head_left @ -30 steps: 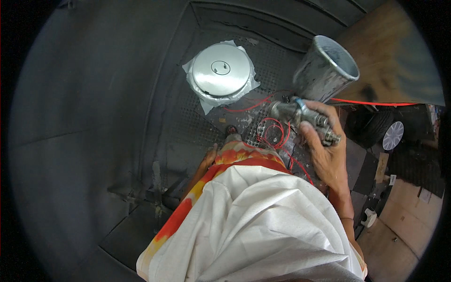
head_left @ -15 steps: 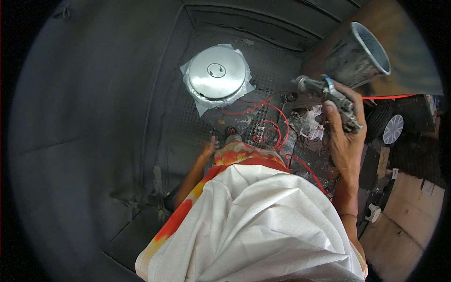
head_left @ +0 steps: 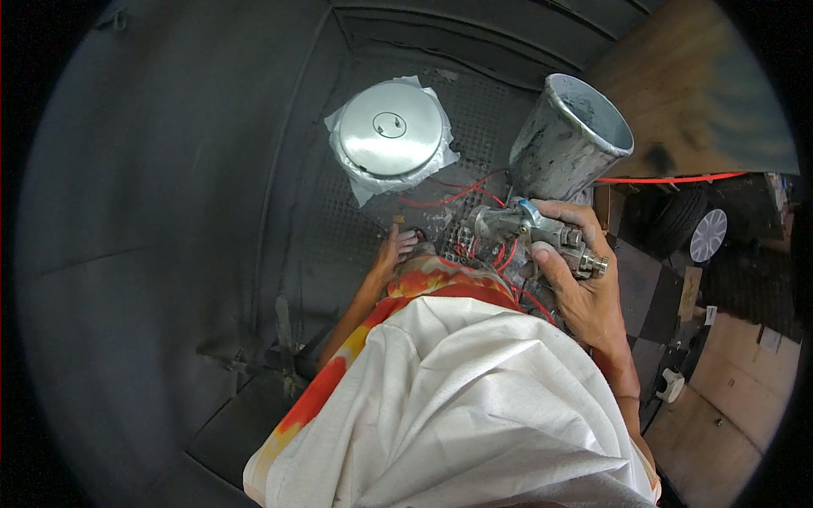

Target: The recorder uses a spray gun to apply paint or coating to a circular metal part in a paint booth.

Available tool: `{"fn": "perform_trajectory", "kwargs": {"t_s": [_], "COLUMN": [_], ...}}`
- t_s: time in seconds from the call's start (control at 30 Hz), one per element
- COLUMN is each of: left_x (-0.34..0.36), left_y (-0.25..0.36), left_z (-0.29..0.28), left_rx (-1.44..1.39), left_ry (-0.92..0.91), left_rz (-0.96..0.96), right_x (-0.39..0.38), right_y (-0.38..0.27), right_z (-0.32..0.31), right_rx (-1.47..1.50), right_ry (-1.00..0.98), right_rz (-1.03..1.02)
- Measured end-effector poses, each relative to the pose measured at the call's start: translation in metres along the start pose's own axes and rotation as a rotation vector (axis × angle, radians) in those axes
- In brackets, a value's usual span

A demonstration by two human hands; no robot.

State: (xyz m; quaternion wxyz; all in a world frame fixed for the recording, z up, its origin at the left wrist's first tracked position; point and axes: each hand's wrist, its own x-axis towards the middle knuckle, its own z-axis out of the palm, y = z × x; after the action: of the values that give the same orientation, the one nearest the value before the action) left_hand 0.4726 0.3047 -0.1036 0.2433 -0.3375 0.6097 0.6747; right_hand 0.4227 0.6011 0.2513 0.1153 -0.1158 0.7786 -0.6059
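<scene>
My right hand (head_left: 584, 284) grips the handle of a metal spray gun (head_left: 529, 229) with a large open metal cup (head_left: 569, 140) on top, its nozzle pointing left. A round silver disc-shaped part (head_left: 391, 131) lies on white paper (head_left: 360, 188) on the dark perforated bench (head_left: 330, 220), up and left of the gun. My left hand (head_left: 395, 251) hangs low near the bench edge, fingers loosely apart, holding nothing. My white and orange shirt (head_left: 440, 389) hides my lower arms.
A red hose (head_left: 669, 179) runs off to the right, with red loops (head_left: 449, 196) lying on the bench. Dark booth walls (head_left: 152, 212) curve around the left. A wooden board (head_left: 686, 93) stands at upper right. A tyre and wheel (head_left: 707, 234) sit on the floor at right.
The spray gun has come down and leftward from its raised position, closer to my body. My left hand has moved slightly toward the bench.
</scene>
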Motion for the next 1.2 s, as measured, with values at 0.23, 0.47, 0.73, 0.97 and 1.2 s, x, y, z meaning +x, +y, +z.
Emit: {"fn": "perform_trajectory", "kwargs": {"t_s": [0.23,0.47,0.73,0.97,1.2], "left_x": [-0.041,-0.066,-0.066,-0.042,-0.041], "left_y": [0.078,0.112,0.129,0.081,0.05], "left_z": [0.049,0.057,-0.041,-0.074,-0.044], "left_rx": [-0.449,-1.002,-1.023,-0.94,-0.893], "left_ry": [-0.176,-0.207,-0.047,0.07,0.051], "left_rz": [0.38,0.371,0.477,0.368,0.144], "right_x": [0.033,0.029,0.031,0.031,0.016], "right_y": [-0.004,-0.01,-0.001,-0.002,-0.021], "right_z": [0.001,-0.005,-0.02,-0.02,-0.03], "right_rx": [-0.163,0.042,-0.099,0.036,-0.078], "right_ry": [0.113,0.214,0.147,0.27,0.12], "right_rz": [-0.166,-0.125,-0.101,-0.166,-0.077]}}
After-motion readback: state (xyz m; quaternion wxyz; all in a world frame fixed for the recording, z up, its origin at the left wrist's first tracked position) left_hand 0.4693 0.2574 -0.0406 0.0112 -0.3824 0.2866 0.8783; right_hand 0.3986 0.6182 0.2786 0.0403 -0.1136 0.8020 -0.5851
